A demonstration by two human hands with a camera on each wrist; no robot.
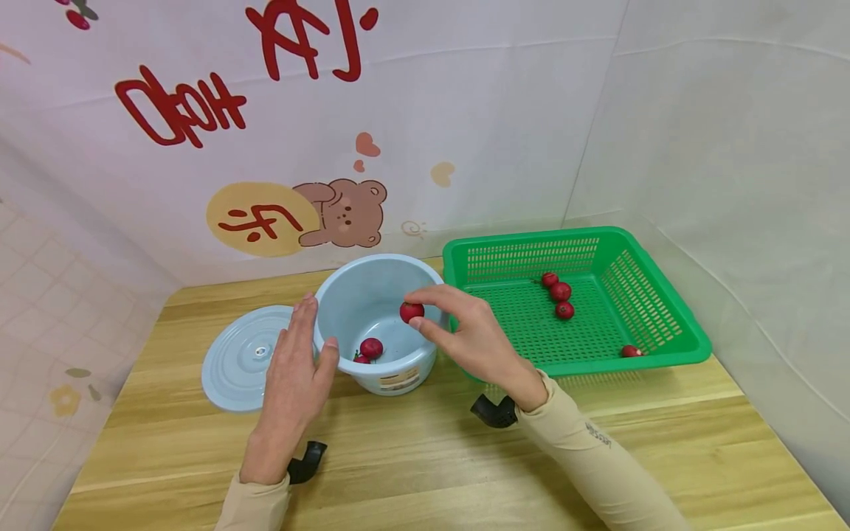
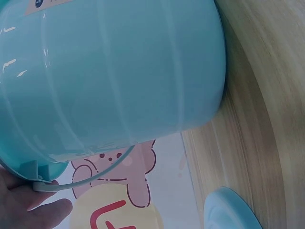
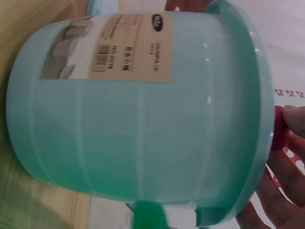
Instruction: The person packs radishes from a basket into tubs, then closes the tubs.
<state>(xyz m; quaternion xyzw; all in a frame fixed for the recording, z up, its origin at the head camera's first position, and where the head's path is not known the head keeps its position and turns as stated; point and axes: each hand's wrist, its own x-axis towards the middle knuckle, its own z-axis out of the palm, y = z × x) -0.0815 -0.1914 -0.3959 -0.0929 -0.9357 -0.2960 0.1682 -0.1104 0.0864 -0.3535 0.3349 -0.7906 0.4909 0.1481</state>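
My right hand (image 1: 468, 332) pinches a small red radish (image 1: 412, 313) between thumb and fingertips, over the opening of a light blue plastic bucket (image 1: 398, 380). In the right wrist view, the same radish (image 3: 280, 130) shows just beyond the bucket's rim, partly hidden by it. Against the left side of that rim rests my left hand (image 1: 295, 376), its fingers extended. The left wrist view has these left fingers beside the bucket's handle (image 2: 90, 179). Inside the bucket, at the bottom, lie a radish (image 1: 371, 348) and another (image 1: 361, 360), partly covered by the near rim.
To the right stands a green slotted basket (image 1: 690, 346) with several radishes (image 1: 561, 291) towards its middle and one radish (image 1: 631, 351) near its front right corner. The round blue lid (image 1: 232, 369) lies on the wooden table (image 1: 412, 464), left of the bucket. A printed cloth (image 1: 505, 110) hangs behind.
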